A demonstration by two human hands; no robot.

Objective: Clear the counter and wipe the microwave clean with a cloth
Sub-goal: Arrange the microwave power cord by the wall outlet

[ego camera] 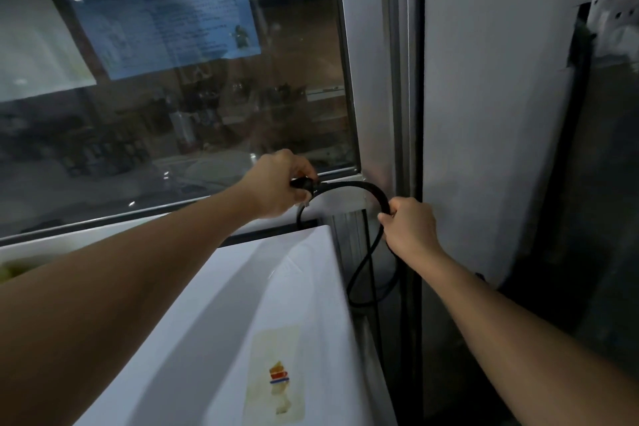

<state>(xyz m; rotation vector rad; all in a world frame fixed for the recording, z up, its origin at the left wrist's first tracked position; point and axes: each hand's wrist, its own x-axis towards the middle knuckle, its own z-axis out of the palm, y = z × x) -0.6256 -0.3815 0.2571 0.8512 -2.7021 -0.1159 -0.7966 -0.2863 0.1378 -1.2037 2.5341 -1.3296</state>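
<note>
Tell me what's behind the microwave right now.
A black cord loops there, gripped by the left hand and right hand, before the window. Its lower run drops behind the microwave, out of sight.

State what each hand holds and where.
Both hold the black cord: left hand at its plug end, right hand further along the loop.
</note>
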